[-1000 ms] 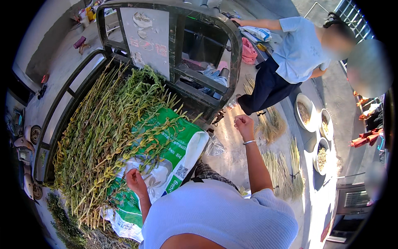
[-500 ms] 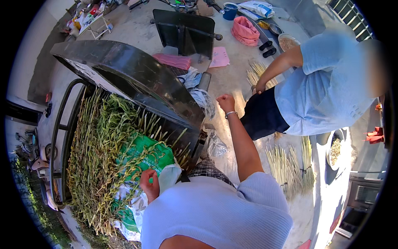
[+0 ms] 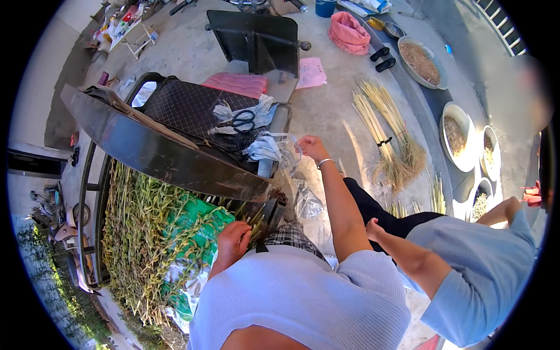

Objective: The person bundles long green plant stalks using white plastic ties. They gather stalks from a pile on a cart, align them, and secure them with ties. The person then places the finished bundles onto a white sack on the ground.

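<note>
My right hand point(image 3: 313, 148) is closed at a thin whitish plastic strip point(image 3: 296, 140), beside crumpled work gloves point(image 3: 263, 146). Near my waist, my left hand point(image 3: 233, 240) has curled fingers next to cut stalk ends; whatever it holds is hidden. Leafy cut stalks point(image 3: 131, 233) lie heaped in the cart bed, partly over a green and white sack point(image 3: 201, 224). A curved black metal panel point(image 3: 169, 149) stands between the stalks and a dark quilted seat point(image 3: 181, 108). Black-handled scissors point(image 3: 242, 121) rest on a pale glove on that seat.
A co-worker in a light blue shirt point(image 3: 472, 256) bends close on my right. Beyond lie tied straw bundles point(image 3: 382, 125), black slippers point(image 3: 382, 59), a pink sack point(image 3: 349, 33) and wide basins point(image 3: 419, 63). A black upright board point(image 3: 254, 41) stands ahead; clear plastic point(image 3: 308, 201) lies by my legs.
My right hand has gone from a fist to the plastic strip. My left hand has moved forward. The co-worker has bent lower toward the right, and the seat and scissors have come into sight.
</note>
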Demonstrator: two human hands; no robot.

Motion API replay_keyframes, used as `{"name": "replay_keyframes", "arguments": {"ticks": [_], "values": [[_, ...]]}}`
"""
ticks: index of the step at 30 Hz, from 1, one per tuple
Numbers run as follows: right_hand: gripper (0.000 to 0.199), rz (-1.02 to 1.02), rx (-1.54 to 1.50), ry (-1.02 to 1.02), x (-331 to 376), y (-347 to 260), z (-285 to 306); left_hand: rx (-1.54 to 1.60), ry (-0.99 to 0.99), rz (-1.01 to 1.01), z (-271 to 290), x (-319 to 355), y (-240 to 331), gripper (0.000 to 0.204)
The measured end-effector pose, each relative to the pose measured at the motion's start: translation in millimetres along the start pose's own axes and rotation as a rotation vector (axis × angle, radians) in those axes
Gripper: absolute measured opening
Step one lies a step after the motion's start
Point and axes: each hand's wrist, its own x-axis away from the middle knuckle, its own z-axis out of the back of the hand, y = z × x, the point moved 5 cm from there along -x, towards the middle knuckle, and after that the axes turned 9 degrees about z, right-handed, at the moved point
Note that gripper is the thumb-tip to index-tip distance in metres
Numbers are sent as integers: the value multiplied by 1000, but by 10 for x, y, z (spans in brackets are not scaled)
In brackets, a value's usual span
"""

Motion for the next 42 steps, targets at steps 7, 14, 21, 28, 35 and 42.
{"name": "replay_keyframes", "arguments": {"ticks": [7,14,21,28,35,42], "values": [[9,-92,-471,96,145,-257,267,35,-168,-72,-330,-108,233,16],[19,1,-320,8,316,-660,377,117,-144,-22,-436,158,151,15],[16,-40,-413,-10,468,-1109,449,196,-111,-134,-762,26,467,17],[19,-17,-422,-327,-63,-1361,502,-137,48,-213,-1139,-925,1035,39],[19,-11,-326,-471,-729,-1869,864,-464,123,527,-1506,-2038,585,66],[18,4,-374,-379,-1418,-2158,1559,-697,105,478,-1641,-2115,508,57]]}}
